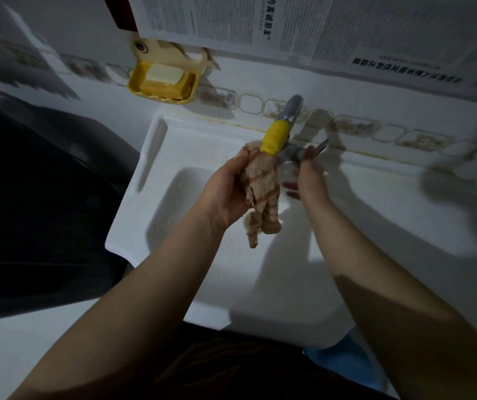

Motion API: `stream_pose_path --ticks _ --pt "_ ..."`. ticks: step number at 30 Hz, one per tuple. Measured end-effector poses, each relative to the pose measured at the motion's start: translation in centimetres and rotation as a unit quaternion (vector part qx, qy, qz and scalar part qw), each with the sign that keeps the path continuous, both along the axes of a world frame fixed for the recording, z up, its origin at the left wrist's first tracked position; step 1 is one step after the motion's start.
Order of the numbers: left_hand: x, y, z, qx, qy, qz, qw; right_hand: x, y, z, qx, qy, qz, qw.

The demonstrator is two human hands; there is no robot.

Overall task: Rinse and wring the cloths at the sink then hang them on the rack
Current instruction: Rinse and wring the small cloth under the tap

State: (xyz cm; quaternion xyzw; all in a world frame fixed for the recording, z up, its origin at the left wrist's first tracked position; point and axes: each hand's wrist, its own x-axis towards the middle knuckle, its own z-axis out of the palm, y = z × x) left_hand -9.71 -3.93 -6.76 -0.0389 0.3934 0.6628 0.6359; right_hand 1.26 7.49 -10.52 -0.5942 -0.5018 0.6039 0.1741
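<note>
My left hand (225, 192) grips a bunched tan striped cloth (260, 197) and holds it up under the yellow spout of the grey tap (276, 135). The cloth's lower end hangs twisted above the white sink (173, 157). My right hand (309, 174) reaches to the grey tap handle (316, 150) just right of the spout, fingers at the handle; how they close on it is blurred. No running water shows clearly. No rack is in view.
A yellow soap dish (162, 80) with a pale bar hangs on the wall at upper left. Newspaper sheets (347, 30) cover the wall above the sink. A dark appliance (29, 197) stands to the left. Something blue (338, 359) lies below the sink front.
</note>
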Motion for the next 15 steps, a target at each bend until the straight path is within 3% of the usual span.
stream_pose_path --ticks 3,7,11,15 --pt "-0.9 -0.2 -0.8 -0.018 -0.019 0.036 0.999 0.4 -5.4 -1.8 -0.06 0.051 0.131 0.988" --pt "-2.7 -0.3 -1.8 -0.065 -0.008 0.074 0.995 0.9 -8.5 -4.0 -0.028 0.043 0.228 0.972" --pt "-5.5 -0.7 -3.1 -0.143 0.171 0.066 0.973 1.3 -6.7 -4.1 0.032 -0.045 0.228 0.972" --pt "-8.0 -2.0 -4.1 -0.217 0.321 0.099 0.916 2.0 -4.6 -3.0 -0.001 -0.05 0.228 0.972"
